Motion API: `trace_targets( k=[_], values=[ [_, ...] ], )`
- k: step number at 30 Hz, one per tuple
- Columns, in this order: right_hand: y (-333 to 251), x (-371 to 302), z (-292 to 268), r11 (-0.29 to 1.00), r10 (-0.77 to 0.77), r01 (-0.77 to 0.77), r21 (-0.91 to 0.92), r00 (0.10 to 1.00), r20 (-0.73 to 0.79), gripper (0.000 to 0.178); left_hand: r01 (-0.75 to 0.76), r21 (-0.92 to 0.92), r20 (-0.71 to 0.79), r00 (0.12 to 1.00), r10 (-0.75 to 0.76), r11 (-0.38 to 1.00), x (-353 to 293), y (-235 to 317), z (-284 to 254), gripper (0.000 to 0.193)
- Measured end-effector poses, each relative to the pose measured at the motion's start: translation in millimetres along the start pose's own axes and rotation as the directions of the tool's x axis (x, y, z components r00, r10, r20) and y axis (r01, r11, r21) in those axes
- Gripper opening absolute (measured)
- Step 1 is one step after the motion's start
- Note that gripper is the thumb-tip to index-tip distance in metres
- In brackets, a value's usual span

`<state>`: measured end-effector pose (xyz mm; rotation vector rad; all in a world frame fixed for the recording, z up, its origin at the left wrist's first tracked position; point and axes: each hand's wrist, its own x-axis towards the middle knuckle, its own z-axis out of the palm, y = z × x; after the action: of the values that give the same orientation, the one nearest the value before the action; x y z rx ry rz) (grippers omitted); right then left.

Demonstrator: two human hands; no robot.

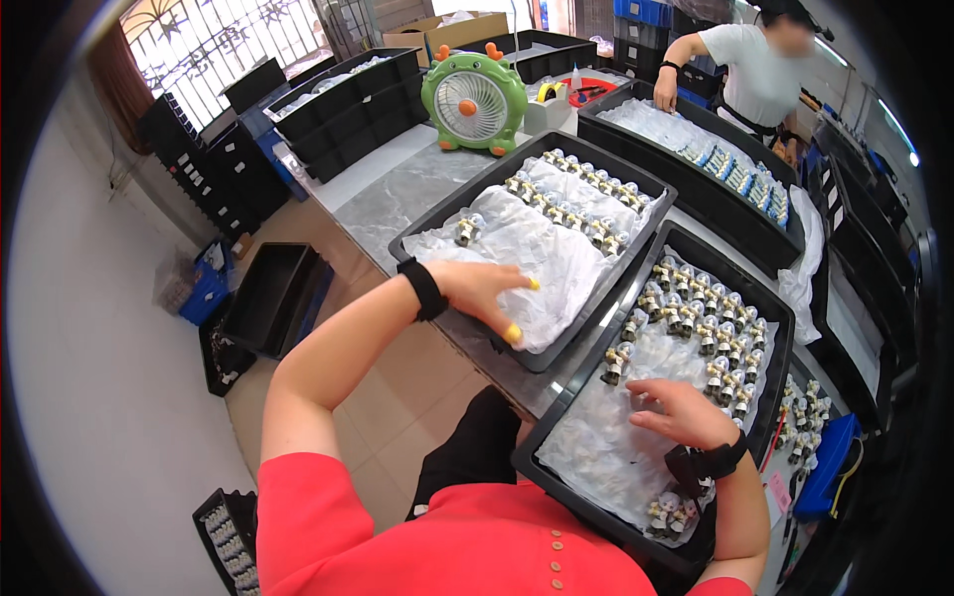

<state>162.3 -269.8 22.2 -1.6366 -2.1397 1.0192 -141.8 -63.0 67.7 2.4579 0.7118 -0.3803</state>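
Observation:
My left hand (487, 296) reaches over the left black tray (410, 244), fingers spread and nothing in them. Yellow covers sit on two of its fingertips. Beneath it, white plastic film (542, 273) lines that tray, with rows of small figurines (566, 212) at the far side and a lone figurine (467, 229) near the left edge. Over the right black tray (561, 405) hovers my right hand (684, 411), its fingers apart and apparently holding nothing. Several figurines (730, 333) stand along that tray's far and right sides; a single figurine (617, 363) is left of my right hand.
A green fan (475, 103) stands on the grey table (397, 194). Across from me, a co-worker (760, 74) reaches into another black tray (686, 164) of blue-and-white items. A blue bin (830, 467) is at the right, and stacked black crates (234, 164) stand at the left.

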Motion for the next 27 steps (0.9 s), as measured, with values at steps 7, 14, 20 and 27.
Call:
trace_targets(
  k=[7, 14, 20, 27],
  values=[
    [-19, 14, -2, 0.993, -0.050, 0.077, 0.091, 0.963, -0.264, 0.029, -0.204, -0.155, -0.325, 0.934, 0.145, 0.967, 3, 6, 30, 0.024],
    [-29, 31, 9, 0.983, -0.184, 0.162, -0.090, 0.903, -0.388, 0.023, -0.133, -0.463, -0.424, 0.901, -0.087, 0.876, -1, -13, 11, 0.016],
    [-73, 82, -18, 0.935, -0.335, 0.273, -0.226, 0.892, -0.305, 0.026, -0.263, -0.853, -0.373, 0.912, -0.174, 0.452, -3, -33, 6, 0.013],
    [-77, 139, -4, 0.901, -0.293, 0.247, -0.356, 0.953, -0.081, 0.020, -0.486, -0.839, -0.536, 0.814, -0.221, 0.246, 2, -44, 21, 0.014]
  ],
)
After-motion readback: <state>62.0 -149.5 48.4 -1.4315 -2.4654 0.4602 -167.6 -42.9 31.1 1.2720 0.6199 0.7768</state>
